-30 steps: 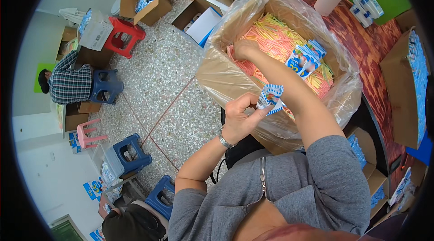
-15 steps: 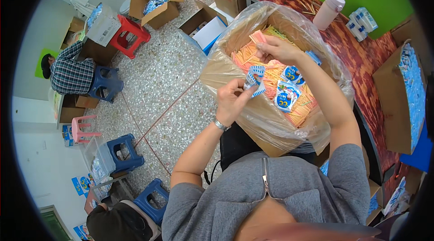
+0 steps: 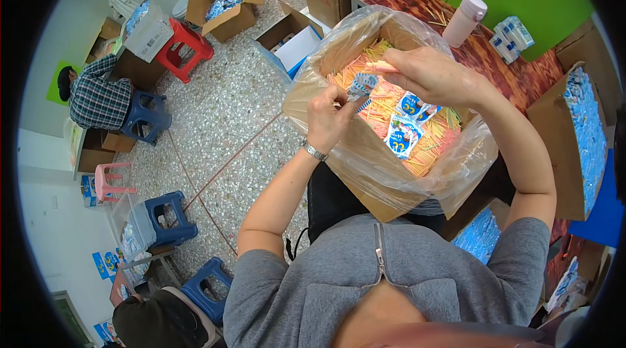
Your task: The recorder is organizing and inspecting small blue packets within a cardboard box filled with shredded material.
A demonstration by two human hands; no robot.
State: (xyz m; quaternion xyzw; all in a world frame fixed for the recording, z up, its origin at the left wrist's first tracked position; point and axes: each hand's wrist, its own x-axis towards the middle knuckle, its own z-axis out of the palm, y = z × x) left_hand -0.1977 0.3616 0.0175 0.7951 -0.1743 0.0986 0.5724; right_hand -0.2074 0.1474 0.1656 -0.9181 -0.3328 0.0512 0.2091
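Observation:
My left hand (image 3: 328,118) pinches a small blue-and-white packet (image 3: 362,85) above the near left part of a plastic-lined cardboard box (image 3: 352,181). In my right hand (image 3: 430,76) is a small bundle of thin pink-orange sticks (image 3: 383,67), its end close to the packet's upper edge. Whether the sticks enter the packet I cannot tell. Beneath both hands, the box is filled with loose pink, orange and yellow-green sticks (image 3: 422,164). Several flat packets (image 3: 403,136) of the same blue-and-white kind lie on top of them.
A pink bottle (image 3: 464,20) stands on the red-patterned table (image 3: 411,3) beyond the box. At the right, an open carton (image 3: 554,146) holds blue packets. Stools (image 3: 171,219) and two other people (image 3: 101,97) are on the left, with cartons (image 3: 238,18) at the back.
My right hand has swung toward the left hand, bringing the sticks down near the packet. The packet has risen slightly to the left, and the view has shifted a little.

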